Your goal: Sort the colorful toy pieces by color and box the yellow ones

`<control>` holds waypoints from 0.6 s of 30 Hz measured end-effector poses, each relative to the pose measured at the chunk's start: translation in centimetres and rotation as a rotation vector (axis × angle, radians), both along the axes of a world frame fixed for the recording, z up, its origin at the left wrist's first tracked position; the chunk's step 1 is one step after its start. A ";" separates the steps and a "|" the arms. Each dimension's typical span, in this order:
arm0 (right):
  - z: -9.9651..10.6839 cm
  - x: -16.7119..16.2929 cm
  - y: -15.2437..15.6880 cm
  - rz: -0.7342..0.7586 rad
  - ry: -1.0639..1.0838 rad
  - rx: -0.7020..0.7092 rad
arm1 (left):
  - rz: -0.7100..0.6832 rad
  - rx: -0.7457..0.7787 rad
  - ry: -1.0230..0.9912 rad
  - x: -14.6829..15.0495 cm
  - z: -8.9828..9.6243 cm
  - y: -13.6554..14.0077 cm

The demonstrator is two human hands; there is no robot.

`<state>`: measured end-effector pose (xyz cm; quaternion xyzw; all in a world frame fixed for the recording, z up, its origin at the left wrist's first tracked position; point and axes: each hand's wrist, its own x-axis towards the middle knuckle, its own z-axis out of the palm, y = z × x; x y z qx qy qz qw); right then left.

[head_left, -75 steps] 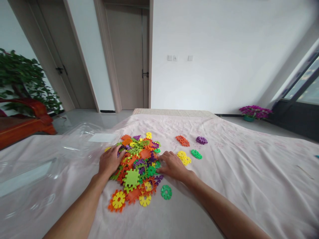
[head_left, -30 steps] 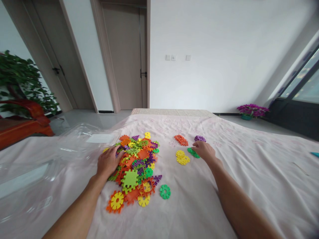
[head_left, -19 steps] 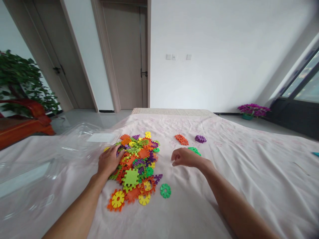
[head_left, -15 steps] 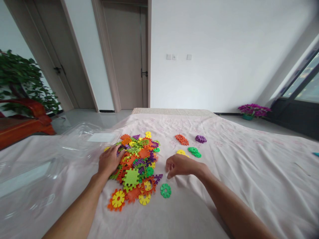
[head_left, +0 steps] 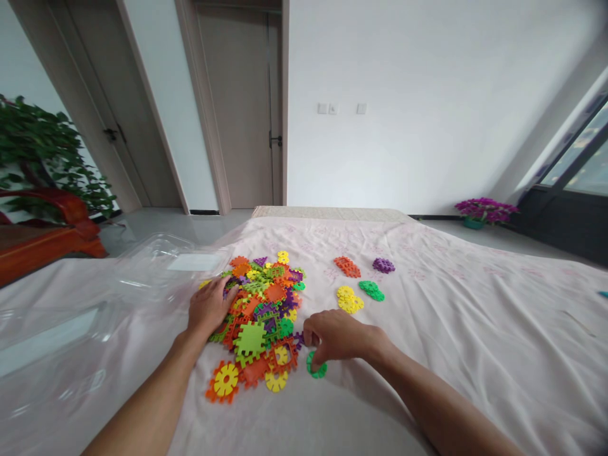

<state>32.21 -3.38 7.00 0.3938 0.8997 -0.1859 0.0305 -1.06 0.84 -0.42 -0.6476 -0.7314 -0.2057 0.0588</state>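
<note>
The 1 view comes from a camera on the person's head, looking forward and down over the pale pink cloth (head_left: 456,342). It sits near enough that the 2 forearms enter from the near edge, framing the left hand (head_left: 209,309) and right hand (head_left: 339,335) around the lower middle. At the far side it faces the white wall (head_left: 380,158) almost squarely; its broad sweep reaches the wooden seat (head_left: 78,228) at left and the window (head_left: 586,158) at right, with the leftmost door (head_left: 121,82) appearing slanted.
</note>
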 end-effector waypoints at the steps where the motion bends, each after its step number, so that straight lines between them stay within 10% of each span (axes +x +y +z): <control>1: 0.0 0.0 -0.1 0.009 -0.006 0.014 | 0.000 -0.001 -0.002 0.0 0.0 0.0; 10: 0.8 0.0 -0.1 0.018 0.002 -0.110 | -0.012 -0.002 0.015 -0.2 -0.2 0.2; 18: 0.9 5.5 5.5 -0.485 0.291 0.175 | -0.015 0.015 0.008 -0.3 -0.5 0.3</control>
